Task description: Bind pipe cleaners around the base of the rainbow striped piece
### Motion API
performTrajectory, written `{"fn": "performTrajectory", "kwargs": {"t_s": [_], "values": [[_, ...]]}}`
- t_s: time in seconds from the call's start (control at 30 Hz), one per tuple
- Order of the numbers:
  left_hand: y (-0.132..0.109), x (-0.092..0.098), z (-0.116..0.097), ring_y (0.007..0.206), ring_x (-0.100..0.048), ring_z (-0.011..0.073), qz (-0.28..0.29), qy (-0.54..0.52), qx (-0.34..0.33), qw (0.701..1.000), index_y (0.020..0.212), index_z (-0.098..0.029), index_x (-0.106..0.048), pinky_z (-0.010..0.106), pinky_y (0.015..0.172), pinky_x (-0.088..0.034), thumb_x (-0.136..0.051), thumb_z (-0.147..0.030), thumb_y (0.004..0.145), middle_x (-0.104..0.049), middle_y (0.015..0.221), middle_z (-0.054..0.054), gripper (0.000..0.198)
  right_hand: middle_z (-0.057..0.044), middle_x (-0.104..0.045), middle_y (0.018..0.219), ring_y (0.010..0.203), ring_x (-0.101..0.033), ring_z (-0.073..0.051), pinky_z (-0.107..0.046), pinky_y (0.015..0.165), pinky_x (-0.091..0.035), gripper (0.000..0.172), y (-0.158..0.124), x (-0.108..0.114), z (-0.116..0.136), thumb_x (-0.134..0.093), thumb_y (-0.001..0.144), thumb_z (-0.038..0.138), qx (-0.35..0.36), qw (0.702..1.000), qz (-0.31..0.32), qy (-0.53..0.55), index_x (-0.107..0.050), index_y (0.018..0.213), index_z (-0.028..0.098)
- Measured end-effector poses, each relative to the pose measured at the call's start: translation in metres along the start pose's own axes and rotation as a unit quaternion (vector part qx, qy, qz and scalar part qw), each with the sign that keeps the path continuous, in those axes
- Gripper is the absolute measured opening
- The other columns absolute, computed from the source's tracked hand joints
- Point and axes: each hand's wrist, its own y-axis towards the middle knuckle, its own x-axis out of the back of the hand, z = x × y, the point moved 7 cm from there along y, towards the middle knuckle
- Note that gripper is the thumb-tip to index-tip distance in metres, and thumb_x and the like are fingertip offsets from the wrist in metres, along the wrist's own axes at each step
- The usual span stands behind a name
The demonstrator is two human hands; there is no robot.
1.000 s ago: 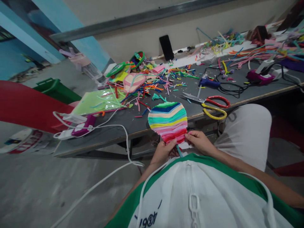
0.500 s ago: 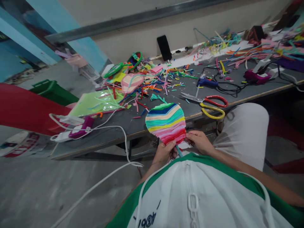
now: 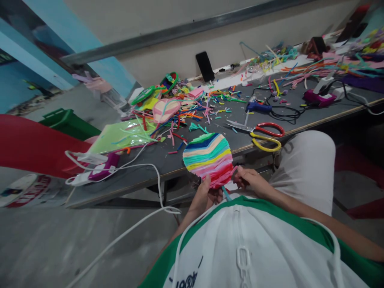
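Observation:
A round, flat craft piece (image 3: 207, 154), covered in rows of fuzzy pipe cleaners from green and blue through yellow to pink and red, is held low over my lap. My left hand (image 3: 206, 192) grips its lower edge, thumb on top and fingers underneath. A short teal stem (image 3: 226, 193) sticks out below the piece. At its lower right edge, my right hand (image 3: 249, 179) pinches a small pink pipe cleaner (image 3: 234, 170); whether that strip is joined to the piece I cannot tell. Scissors (image 3: 258, 134) with red and yellow handles lie blades apart on the table (image 3: 144, 176) nearby.
A blue glue gun (image 3: 258, 107) with its black cord lies behind the scissors. Pipe cleaner scraps, a pink-striped craft piece (image 3: 166, 110) and a green sheet (image 3: 120, 136) cover the left part. A phone (image 3: 205, 66) leans on the wall. White cable (image 3: 157, 176) hangs over the front edge.
My right hand has shifted slightly down from the striped piece's edge, and a pink strip now shows at its fingertips. The left thumb has lifted more upright. The view has shifted a little.

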Motion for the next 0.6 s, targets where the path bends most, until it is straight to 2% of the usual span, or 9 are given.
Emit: {"fn": "performTrajectory", "kwargs": {"t_s": [0.13,0.27,0.43,0.53,0.6], "values": [[-0.001,-0.005,-0.005,0.036,-0.047,0.0097,-0.017,0.024,-0.006,1.0,0.067,-0.011,-0.059,0.021,0.036,-0.03,-0.061,-0.059,0.068,-0.054,0.047,0.002,0.048,0.002,-0.048,0.046,0.043,-0.042,-0.009,-0.022,0.043,-0.029,0.045,0.001,-0.018,-0.004,-0.055,0.075,0.057,-0.006,0.997,0.043,-0.058,-0.061,0.062,0.015],[-0.003,-0.012,-0.011,0.034,-0.043,0.0069,-0.027,0.049,-0.012,0.998,0.077,-0.011,-0.061,0.019,0.035,-0.027,-0.07,-0.044,0.066,-0.052,0.045,-0.002,0.036,0.002,-0.051,0.048,0.041,-0.04,-0.008,-0.022,0.042,-0.03,0.04,0.006,-0.02,-0.006,-0.058,0.073,0.053,-0.005,0.996,0.035,-0.08,-0.062,0.063,0.015],[-0.001,-0.012,-0.012,0.033,-0.04,0.0059,-0.029,0.065,-0.025,0.997,0.071,-0.011,-0.058,0.018,0.033,-0.024,-0.07,-0.041,0.065,-0.05,0.043,-0.003,0.032,0.003,-0.05,0.048,0.041,-0.038,-0.007,-0.02,0.042,-0.027,0.033,0.008,-0.018,-0.007,-0.062,0.072,0.045,-0.013,0.996,0.032,-0.08,-0.062,0.062,0.014],[0.001,-0.008,-0.009,0.033,-0.039,0.0054,-0.037,0.06,-0.023,0.997,0.068,-0.012,-0.057,0.018,0.034,-0.023,-0.07,-0.041,0.065,-0.049,0.043,-0.003,0.032,0.003,-0.048,0.048,0.041,-0.036,-0.007,-0.021,0.042,-0.025,0.033,0.006,-0.017,-0.004,-0.061,0.072,0.045,-0.025,0.998,0.035,-0.047,-0.06,0.062,0.014],[0.002,-0.007,-0.007,0.034,-0.04,0.0057,-0.036,0.059,-0.015,0.997,0.069,-0.012,-0.057,0.018,0.035,-0.023,-0.07,-0.041,0.065,-0.05,0.043,-0.002,0.032,0.003,-0.047,0.049,0.044,-0.037,-0.007,-0.021,0.043,-0.025,0.035,0.007,-0.013,0.003,-0.058,0.075,0.047,-0.007,1.0,0.015,-0.018,-0.059,0.062,0.014]]}}
